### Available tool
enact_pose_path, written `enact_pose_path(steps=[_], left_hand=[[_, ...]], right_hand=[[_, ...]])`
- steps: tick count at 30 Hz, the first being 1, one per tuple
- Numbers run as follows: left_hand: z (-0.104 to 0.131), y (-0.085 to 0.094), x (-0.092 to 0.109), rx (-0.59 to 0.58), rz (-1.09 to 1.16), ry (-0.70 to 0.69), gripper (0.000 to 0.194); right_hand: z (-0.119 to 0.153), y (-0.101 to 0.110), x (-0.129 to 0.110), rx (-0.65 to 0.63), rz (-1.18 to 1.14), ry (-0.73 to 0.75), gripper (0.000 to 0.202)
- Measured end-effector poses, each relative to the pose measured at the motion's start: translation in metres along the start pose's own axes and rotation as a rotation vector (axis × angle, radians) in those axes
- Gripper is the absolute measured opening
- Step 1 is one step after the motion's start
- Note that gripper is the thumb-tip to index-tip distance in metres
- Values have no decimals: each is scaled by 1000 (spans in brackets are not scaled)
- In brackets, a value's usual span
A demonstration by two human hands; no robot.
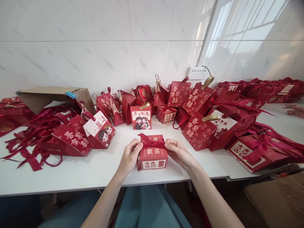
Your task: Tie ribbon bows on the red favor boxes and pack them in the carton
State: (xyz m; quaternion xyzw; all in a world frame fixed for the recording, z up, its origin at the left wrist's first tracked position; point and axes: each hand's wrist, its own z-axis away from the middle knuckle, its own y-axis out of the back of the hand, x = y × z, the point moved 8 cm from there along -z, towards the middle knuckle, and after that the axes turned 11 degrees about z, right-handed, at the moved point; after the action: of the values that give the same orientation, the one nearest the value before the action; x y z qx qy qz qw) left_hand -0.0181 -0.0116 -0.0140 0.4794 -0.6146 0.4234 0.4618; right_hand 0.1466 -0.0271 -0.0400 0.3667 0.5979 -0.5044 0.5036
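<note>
A red gift box (154, 155) with white Chinese lettering stands at the front edge of the white table, directly before me. Dark red ribbon (154, 144) lies across its top in a bow. My left hand (131, 155) is at the box's left side, thumb and fingers pinched on the ribbon there. At the right side my right hand (178, 152) pinches the ribbon's other part. A red cord hangs at the box's lower left corner. Just behind stands a small red box with a cartoon couple (141, 119) and a gold strap.
Many red gift boxes (199, 130) crowd the white table (102, 172) behind and on both sides. Loose red ribbons (35, 142) lie at left near an open cardboard carton (54, 95). Another person's hand (294, 110) shows at far right. A power strip (196, 73) is on the wall.
</note>
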Motion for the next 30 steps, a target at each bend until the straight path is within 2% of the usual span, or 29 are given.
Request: enact_pose_path(steps=[11,19,24,26,28,30], left_hand=[[1,5,-15,14,16,-14,37],[0,1,-21,38,54,28,40],[5,11,-16,42,44,55,34],[12,21,-4,152,-2,-13,29],[26,21,21,285,-169,-222,24],[44,-6,49,292,-444,-502,15]], right_hand=[[-1,5,10,8,-44,5,43],[-1,8,12,55,-36,3,47],[9,21,11,69,-1,37,50],[12,32,12,126,-4,35,50],[12,40,13,213,8,7,50],[10,41,13,260,45,-29,51]])
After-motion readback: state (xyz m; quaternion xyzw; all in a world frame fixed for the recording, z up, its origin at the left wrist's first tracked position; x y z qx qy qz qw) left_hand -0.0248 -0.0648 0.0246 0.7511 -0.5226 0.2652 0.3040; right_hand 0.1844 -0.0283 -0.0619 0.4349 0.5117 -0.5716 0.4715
